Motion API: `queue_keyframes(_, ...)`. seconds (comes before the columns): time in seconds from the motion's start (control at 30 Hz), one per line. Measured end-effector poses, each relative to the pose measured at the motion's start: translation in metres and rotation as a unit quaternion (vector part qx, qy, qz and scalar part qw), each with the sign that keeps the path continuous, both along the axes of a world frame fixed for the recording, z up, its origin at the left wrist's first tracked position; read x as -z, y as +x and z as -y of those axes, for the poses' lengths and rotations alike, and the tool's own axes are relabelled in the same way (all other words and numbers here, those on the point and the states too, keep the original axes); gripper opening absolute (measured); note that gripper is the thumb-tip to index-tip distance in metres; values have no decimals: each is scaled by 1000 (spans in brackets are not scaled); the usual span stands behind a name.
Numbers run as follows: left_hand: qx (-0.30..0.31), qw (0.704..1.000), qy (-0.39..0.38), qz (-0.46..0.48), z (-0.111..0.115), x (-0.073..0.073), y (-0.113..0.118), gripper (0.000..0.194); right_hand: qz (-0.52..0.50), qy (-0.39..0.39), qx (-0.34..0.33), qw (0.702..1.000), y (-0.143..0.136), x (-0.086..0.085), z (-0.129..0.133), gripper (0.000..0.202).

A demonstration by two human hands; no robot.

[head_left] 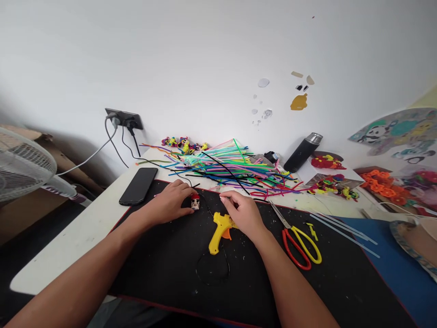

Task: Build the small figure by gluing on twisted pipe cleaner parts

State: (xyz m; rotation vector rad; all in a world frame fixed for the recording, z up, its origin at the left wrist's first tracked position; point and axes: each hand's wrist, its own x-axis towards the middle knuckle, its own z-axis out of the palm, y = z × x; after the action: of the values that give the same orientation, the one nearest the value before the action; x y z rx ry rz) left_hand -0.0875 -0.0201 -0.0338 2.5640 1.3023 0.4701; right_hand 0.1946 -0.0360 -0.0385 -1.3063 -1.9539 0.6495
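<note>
My left hand (172,202) is closed around a small toy figure (195,202) with a red top and a printed face, its thumb and index finger at the sides. My right hand (243,210) is pinched at the fingertips, a little to the right of the figure and apart from it. Whatever those fingertips hold is too small to make out. Partly under my right hand lies a yellow hot glue gun (218,232) with an orange trigger; its front end is hidden. The black mat (177,273) is beneath both hands.
Scissors (297,241) with red and yellow handles lie right of my right hand, near clear glue sticks (348,230). Several pipe cleaners (221,166) are heaped at the back. A phone (138,186) lies left; a black flask (303,152) and a fan (23,164) flank the table.
</note>
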Motion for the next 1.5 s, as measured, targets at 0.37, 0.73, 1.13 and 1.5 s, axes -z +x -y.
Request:
queue_keyframes(0.37, -3, 1000, -15, 2, 1, -7, -4, 41, 20, -3, 5, 1000, 0, 0, 0, 27)
queue_keyframes(0.73, -221, 956, 40, 189, 4, -31, 0, 19, -50, 10, 31, 998, 3, 0, -3, 28)
queue_keyframes(1.13, -220, 939, 48, 261, 1, -27, -4, 11, -91, 33, 78, 992, 3, 2, -6, 32)
queue_keyframes(1.5, -190, 953, 47, 231, -4, -18, -7, 33, -74, 41, 83, 993, 5, 0, -5, 31)
